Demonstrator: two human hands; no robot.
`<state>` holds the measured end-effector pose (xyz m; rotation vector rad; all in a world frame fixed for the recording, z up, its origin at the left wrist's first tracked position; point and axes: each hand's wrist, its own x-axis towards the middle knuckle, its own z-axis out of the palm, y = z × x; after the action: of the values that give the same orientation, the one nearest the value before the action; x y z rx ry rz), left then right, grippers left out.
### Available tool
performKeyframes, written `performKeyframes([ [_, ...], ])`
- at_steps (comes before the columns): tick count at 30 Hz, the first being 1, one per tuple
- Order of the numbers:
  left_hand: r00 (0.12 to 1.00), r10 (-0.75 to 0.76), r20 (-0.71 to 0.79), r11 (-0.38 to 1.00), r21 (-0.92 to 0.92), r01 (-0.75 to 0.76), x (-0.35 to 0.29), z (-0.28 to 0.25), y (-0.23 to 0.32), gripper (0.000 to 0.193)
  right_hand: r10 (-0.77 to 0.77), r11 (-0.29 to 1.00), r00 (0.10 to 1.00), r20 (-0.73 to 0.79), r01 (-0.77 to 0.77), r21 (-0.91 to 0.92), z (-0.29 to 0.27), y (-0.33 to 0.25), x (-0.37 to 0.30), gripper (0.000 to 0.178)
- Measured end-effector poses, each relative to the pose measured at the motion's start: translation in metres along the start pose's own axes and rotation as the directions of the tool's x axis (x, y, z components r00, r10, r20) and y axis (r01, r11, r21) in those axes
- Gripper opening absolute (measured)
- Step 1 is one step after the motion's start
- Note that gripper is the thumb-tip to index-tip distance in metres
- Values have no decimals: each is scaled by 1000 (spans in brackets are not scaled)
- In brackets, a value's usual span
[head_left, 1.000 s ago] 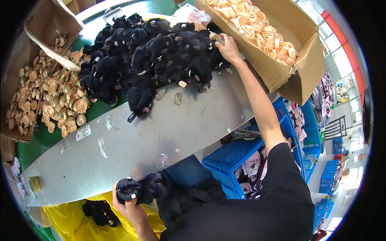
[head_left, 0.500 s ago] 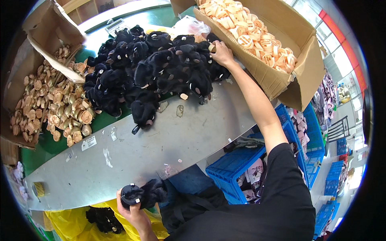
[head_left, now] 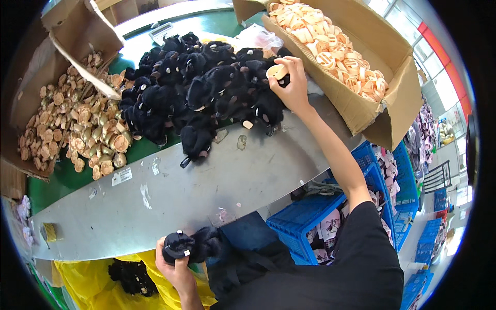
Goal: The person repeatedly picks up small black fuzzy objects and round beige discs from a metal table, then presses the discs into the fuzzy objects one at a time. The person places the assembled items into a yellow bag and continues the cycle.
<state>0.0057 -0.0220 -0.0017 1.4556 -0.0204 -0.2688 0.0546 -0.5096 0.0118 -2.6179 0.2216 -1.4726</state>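
One black plush piece sits in the left hand, low in view by the near edge of the table. Fingers curl round its rounded end, thumb on the near side; small white tabs show on it, furry part trailing right. Whether it touches the table: cannot tell.

Right hand stretched far across, thumb and fingertips pinching a rounded peach-coloured piece above the right end of a heap of black plush. Heap lies partly on green surface, partly on bare metal. Pale oval bit just beside its near edge.

Right of the heap: open cardboard box, full of peach-coloured parts. Far left: second carton; tan and gold rounded pieces in it and spread beside it.

Under the near edge: yellow sheeting, more black material within. Lower right: blue crate holding pale pink printed pieces.
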Motion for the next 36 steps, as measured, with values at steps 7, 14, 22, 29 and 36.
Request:
performKeyframes([
  [7, 996, 42, 73, 997, 57, -47, 8, 16, 13, 29, -332, 685, 883, 332, -17, 729, -41, -184, -30, 60],
  [14, 992, 69, 104, 997, 19, -72, 2, 12, 16, 24, -383, 346, 843, 378, -248, 905, -38, -278, -91, 83],
  [22, 993, -2, 118, 1000, -11, 4, 0, -4, 14, 25, -401, 517, 782, 477, -236, 823, -45, -292, -87, 82],
  [29, 987, 89, 137, 985, 133, -107, 3, -10, 15, 23, -479, 498, 673, 564, -321, 806, -52, -287, -70, 61],
  [36, 940, -156, 302, 981, 156, 113, 2, -11, 15, 22, -138, 367, 856, 498, -423, 829, -54, -302, -100, 19],
])
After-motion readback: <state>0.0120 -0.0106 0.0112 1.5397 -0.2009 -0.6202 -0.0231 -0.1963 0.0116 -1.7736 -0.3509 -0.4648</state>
